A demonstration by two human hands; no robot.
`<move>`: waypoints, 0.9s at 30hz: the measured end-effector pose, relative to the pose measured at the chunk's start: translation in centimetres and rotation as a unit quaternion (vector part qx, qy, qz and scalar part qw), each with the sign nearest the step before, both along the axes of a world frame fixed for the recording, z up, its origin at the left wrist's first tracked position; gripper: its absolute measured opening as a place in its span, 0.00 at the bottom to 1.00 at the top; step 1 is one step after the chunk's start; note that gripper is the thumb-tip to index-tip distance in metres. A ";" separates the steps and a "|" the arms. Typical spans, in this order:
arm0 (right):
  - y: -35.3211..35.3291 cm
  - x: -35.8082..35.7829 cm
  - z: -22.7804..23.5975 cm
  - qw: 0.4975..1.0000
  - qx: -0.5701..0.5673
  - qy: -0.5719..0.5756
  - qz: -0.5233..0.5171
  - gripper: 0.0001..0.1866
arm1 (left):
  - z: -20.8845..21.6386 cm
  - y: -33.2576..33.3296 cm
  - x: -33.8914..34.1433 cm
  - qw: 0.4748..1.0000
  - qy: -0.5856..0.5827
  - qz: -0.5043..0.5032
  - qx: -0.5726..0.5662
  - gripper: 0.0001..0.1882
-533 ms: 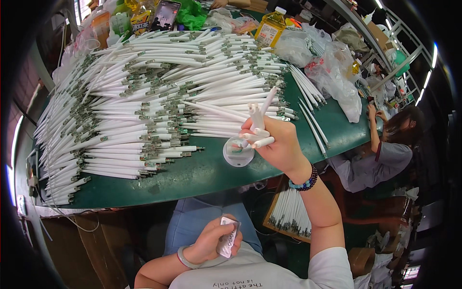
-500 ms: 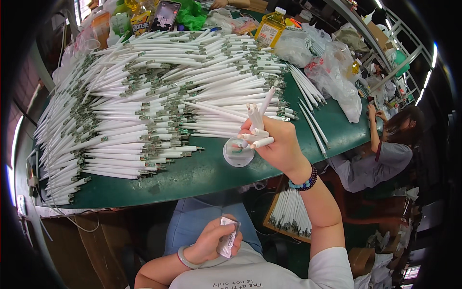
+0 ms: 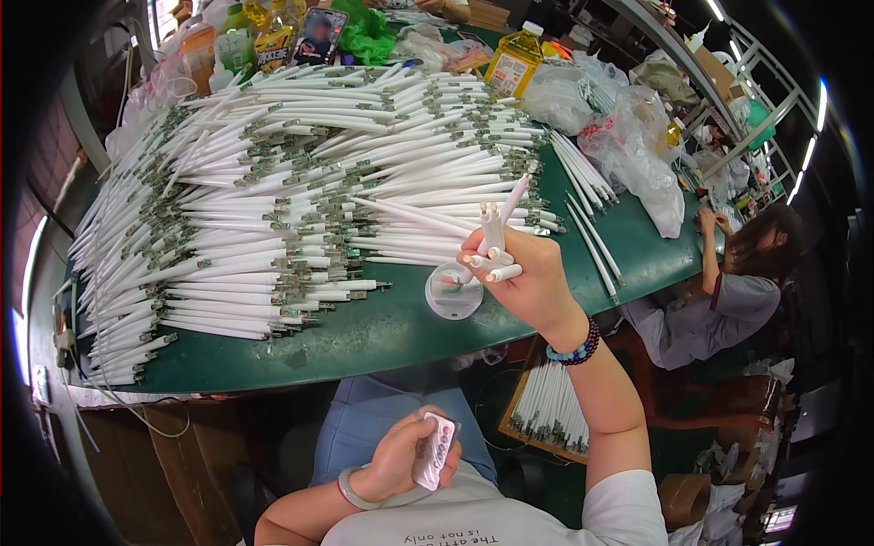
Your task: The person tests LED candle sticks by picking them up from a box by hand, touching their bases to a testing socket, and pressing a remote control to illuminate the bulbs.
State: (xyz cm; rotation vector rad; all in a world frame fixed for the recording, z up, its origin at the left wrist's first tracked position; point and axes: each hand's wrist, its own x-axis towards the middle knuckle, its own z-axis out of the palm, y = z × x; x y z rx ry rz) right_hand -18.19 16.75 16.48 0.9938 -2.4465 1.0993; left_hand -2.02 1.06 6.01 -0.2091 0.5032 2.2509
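My right hand (image 3: 539, 280) is raised over the near part of the table. Its fingers close round several white sticks (image 3: 495, 238), whose ends fan out in different directions. Low in front of my body, my left hand (image 3: 393, 462) grips a small, pale pink blister pack (image 3: 433, 453); a row of round pockets shows on its face. Just beneath my right hand stands a small round clear container (image 3: 453, 296) with something greenish inside. Beyond it a broad heap of white sticks (image 3: 228, 237) with metallic, greenish ends covers much of the table.
Several loose white sticks (image 3: 596, 238) lie to the right on the green table (image 3: 391, 338). Bottles (image 3: 513, 62), plastic bags (image 3: 637, 146) and a phone (image 3: 319, 36) line the far edge. Below stands a box of sticks (image 3: 551, 405). Another person (image 3: 737, 300) sits at the right.
The blister pack has turned slightly in my left hand, so its pockets show more plainly. My right hand has shifted a little, still round the sticks.
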 end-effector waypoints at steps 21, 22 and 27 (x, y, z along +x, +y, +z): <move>1.3 -4.9 3.6 0.980 0.091 0.175 0.004 0.07 | -1.4 -0.4 0.0 0.993 -0.016 0.020 0.112 0.14; 1.6 -4.1 3.9 0.980 0.092 0.175 0.002 0.07 | -1.4 -0.3 0.0 0.993 -0.017 0.017 0.112 0.14; 2.4 -0.7 3.5 0.986 -0.158 -0.042 -0.017 0.09 | -1.4 0.1 -0.1 0.993 -0.004 0.007 0.115 0.14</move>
